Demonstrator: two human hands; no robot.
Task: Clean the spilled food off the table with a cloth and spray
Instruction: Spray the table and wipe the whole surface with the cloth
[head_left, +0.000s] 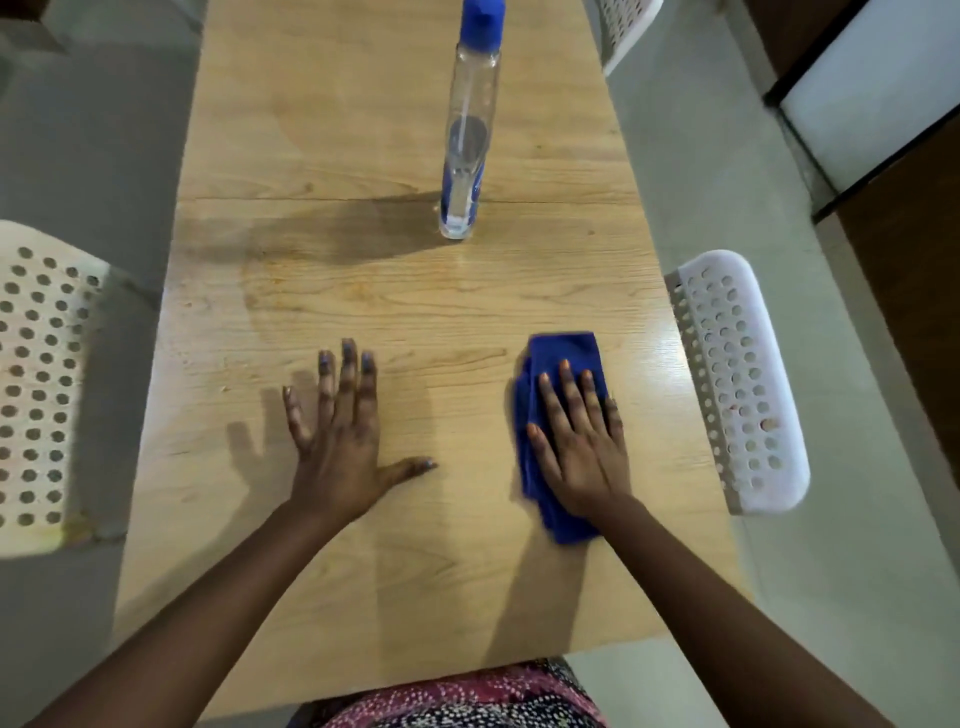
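— Where does the head view sit?
— Above the near edge of the surface (322, 156), close over it, looking steeply down.
— Which way does it face?
— Along its length, toward the far end.

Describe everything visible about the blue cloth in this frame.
The blue cloth is a deep blue, soft-looking fabric, folded into a rough oblong pad. It lies flat on the wooden table near its right edge, long side running away from the person. The right hand presses on it, fingers straight and spread.
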